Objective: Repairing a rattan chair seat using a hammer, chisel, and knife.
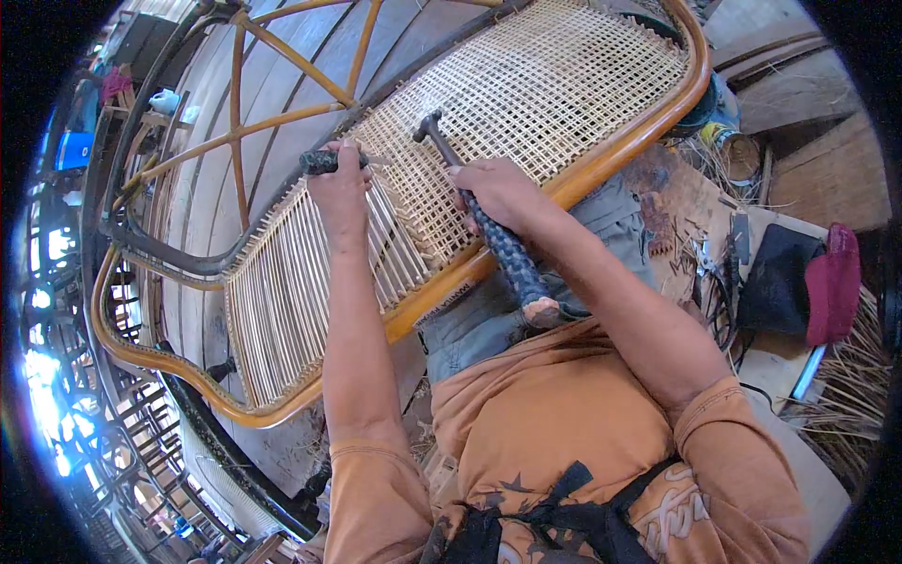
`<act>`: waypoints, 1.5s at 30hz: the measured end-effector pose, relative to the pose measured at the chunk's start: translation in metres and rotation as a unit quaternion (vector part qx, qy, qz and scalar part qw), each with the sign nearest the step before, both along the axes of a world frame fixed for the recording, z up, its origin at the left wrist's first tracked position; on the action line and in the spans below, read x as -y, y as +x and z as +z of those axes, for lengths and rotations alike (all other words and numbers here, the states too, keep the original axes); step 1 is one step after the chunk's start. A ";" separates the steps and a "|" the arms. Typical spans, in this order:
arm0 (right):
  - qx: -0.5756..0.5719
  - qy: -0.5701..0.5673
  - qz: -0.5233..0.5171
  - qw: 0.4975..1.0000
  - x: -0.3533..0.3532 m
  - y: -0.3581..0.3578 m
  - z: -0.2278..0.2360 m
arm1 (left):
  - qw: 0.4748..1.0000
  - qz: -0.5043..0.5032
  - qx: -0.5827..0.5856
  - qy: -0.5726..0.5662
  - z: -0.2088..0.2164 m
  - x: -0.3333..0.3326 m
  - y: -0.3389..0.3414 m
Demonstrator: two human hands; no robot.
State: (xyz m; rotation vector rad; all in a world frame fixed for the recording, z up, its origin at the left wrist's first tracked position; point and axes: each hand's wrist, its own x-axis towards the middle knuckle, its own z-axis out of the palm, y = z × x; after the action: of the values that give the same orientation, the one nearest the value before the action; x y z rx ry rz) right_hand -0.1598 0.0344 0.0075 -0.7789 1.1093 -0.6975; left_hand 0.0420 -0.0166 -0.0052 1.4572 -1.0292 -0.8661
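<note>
My right hand [503, 193] is closed around a hammer [507, 256] with a dark, patterned wrapped handle. The hammer's small metal head lies over the woven part of a rattan seat panel [564, 85]. In my left hand [340, 193] is a short tool with a dark handle [319, 163]; its working end points toward the edge of the weave and is too small to make out. To the right of that hand the cane strips are interlaced in a grid. Below and left, bare parallel cane strands [282, 291] run across the frame. A brown curved rattan frame [601, 179] borders the panel.
Bent rattan framework with crossed poles [235, 132] rises at upper left. On the right lie a black pouch [778, 277], a maroon cloth [833, 287], pliers [705, 258] and an open can [738, 155]. Loose cane strips [846, 376] spread at the far right.
</note>
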 end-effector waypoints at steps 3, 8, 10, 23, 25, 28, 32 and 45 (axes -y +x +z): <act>0.012 -0.008 0.004 1.000 -0.002 0.000 -0.002 | 1.000 -0.006 -0.010 0.014 -0.001 -0.002 -0.001; 0.007 -0.009 -0.008 1.000 -0.003 0.000 -0.005 | 1.000 -0.012 -0.007 0.014 -0.004 -0.001 -0.002; 0.017 -0.012 -0.008 1.000 -0.004 0.000 -0.002 | 1.000 -0.008 0.005 0.016 -0.003 -0.003 -0.004; 0.011 -0.007 -0.002 1.000 -0.008 0.006 -0.005 | 0.997 -0.013 0.058 0.050 0.001 -0.004 -0.012; -0.003 -0.012 0.024 1.000 -0.008 0.006 -0.001 | 0.996 -0.019 0.070 0.051 0.001 -0.003 -0.014; 0.002 0.010 0.065 0.998 -0.015 -0.002 0.009 | 0.998 -0.004 0.050 0.028 0.007 -0.006 -0.013; 0.018 0.018 0.024 0.999 -0.027 -0.015 0.023 | 0.998 0.017 0.026 0.048 0.019 -0.019 -0.011; 0.017 0.046 -0.011 0.999 -0.035 -0.012 0.031 | 0.995 0.032 0.056 0.082 0.012 -0.025 -0.009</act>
State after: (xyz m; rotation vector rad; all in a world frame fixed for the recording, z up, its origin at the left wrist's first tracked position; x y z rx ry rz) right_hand -0.1720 0.0693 0.0382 -0.6753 1.1134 -0.6697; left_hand 0.0331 0.0085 0.0065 1.6836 -1.0072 -0.8466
